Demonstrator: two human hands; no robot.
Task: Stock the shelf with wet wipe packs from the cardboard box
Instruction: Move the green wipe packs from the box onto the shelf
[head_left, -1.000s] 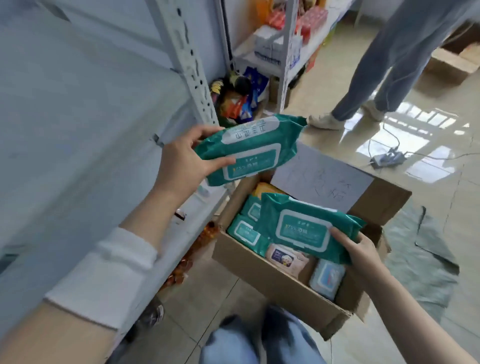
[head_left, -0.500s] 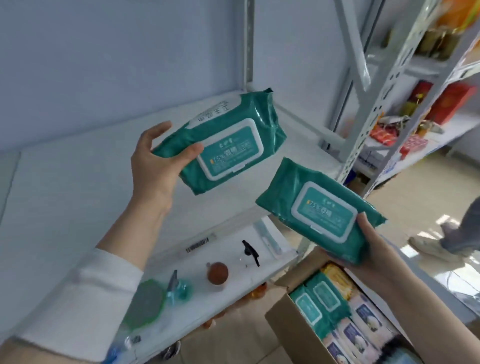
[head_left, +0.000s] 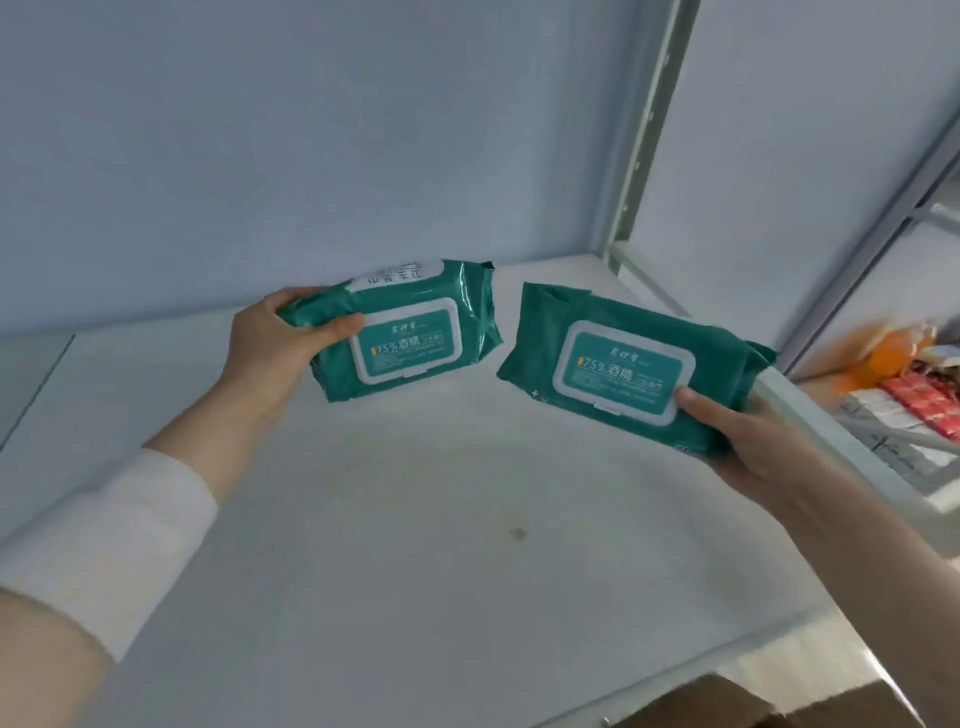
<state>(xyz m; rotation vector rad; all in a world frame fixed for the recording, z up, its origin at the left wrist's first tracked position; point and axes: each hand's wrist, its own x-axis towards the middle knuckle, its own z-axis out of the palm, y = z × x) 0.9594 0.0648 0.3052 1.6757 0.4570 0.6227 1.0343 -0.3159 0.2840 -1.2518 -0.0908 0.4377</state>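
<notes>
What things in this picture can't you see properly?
All in the head view:
Cardboard box: the shelf front and the bottom edge hide all but a flap.
Left hand: fingertips behind the left pack it holds.
Right hand: fingers under the right pack.
Small print on both packs: too small.
Goods at the right edge: blurred, cut off.

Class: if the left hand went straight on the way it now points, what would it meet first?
Probably the back wall behind the shelf; the left hand, gripping the left pack, aims left of the right pack. Depth is unclear.
</notes>
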